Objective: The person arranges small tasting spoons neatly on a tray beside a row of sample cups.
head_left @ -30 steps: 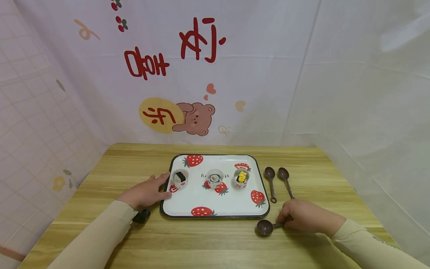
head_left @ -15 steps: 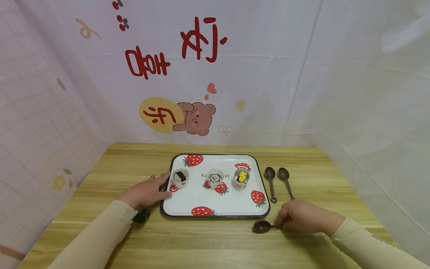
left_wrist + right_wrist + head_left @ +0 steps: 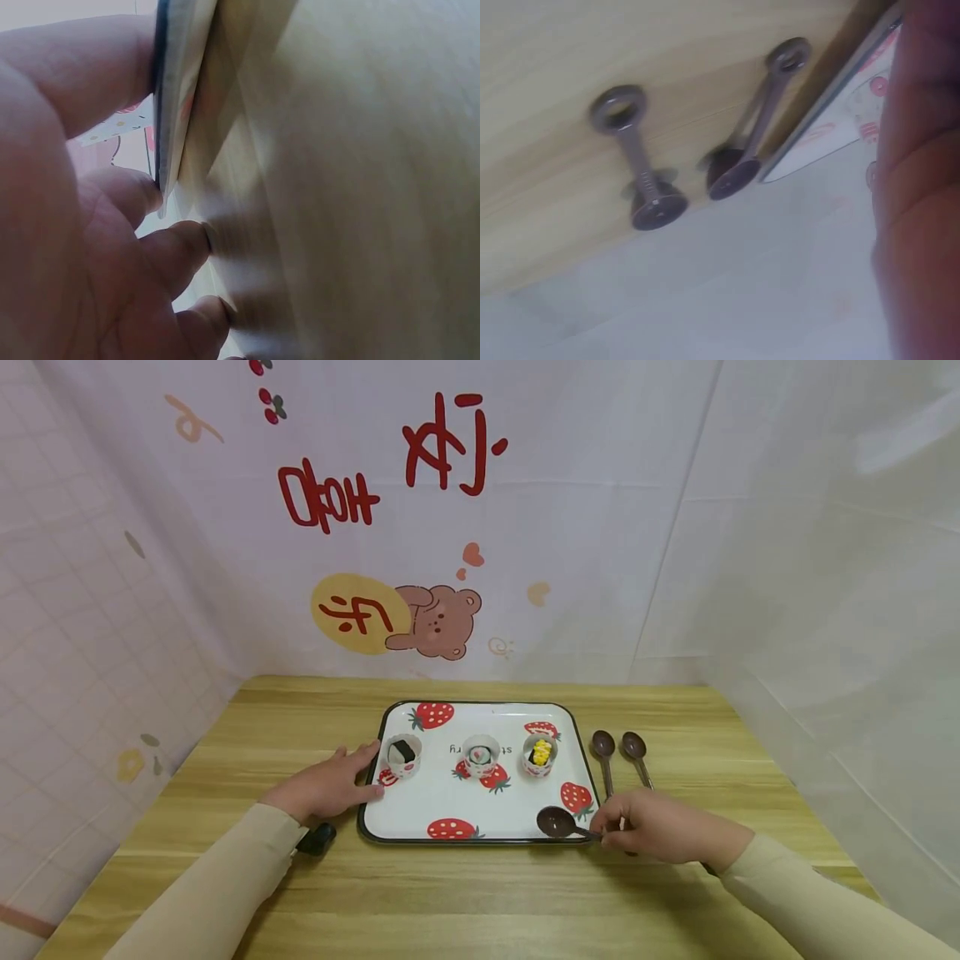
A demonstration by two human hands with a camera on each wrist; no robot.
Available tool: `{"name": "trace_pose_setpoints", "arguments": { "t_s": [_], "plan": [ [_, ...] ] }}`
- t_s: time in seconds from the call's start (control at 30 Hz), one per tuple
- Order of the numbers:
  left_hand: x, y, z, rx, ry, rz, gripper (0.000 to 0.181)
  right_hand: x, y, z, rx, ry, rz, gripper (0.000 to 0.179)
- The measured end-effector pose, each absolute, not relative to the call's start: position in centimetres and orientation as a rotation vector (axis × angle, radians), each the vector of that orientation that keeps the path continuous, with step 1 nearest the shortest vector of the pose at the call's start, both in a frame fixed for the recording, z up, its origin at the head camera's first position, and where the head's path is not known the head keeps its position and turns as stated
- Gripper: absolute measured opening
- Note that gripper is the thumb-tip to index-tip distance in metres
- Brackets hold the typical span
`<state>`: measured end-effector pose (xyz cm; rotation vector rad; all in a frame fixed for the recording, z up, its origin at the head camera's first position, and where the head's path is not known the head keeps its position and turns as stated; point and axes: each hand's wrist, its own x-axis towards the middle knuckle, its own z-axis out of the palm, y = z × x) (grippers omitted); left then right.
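My right hand [image 3: 667,828] pinches the handle of a dark brown measuring spoon [image 3: 556,822]. The spoon's round bowl is over the front right corner of the white strawberry tray [image 3: 480,810]. At the tray's left edge lies my left hand [image 3: 324,787], fingers spread and thumb over the rim; in the left wrist view its fingertips [image 3: 196,238] touch the rim and the table. Three paper cups stand on the tray: the left cup [image 3: 405,770] holds a rice ball [image 3: 401,752], the middle cup [image 3: 480,770] a sushi roll [image 3: 478,756], the right cup [image 3: 539,769] a yellow-topped sushi [image 3: 540,752].
Two more brown measuring spoons, a left one [image 3: 603,745] and a right one [image 3: 634,747], lie right of the tray, handles toward me. A white printed cloth [image 3: 570,527] hangs behind and beside the wooden table [image 3: 420,902].
My right hand has lifted the measuring spoon and moved it left and away from me, from the table in front to over the tray's corner. The left hand has not moved.
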<state>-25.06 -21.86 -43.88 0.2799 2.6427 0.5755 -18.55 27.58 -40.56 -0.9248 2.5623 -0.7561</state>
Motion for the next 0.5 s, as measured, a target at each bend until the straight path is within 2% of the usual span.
{"name": "trace_pose_setpoints", "arguments": {
  "t_s": [0.5],
  "plan": [
    [-24.9,-21.6,-43.7,0.28,2.65,0.562,0.095,-19.6,23.1,-40.4,-0.829,2.661,-0.866,0.003]
  ]
}}
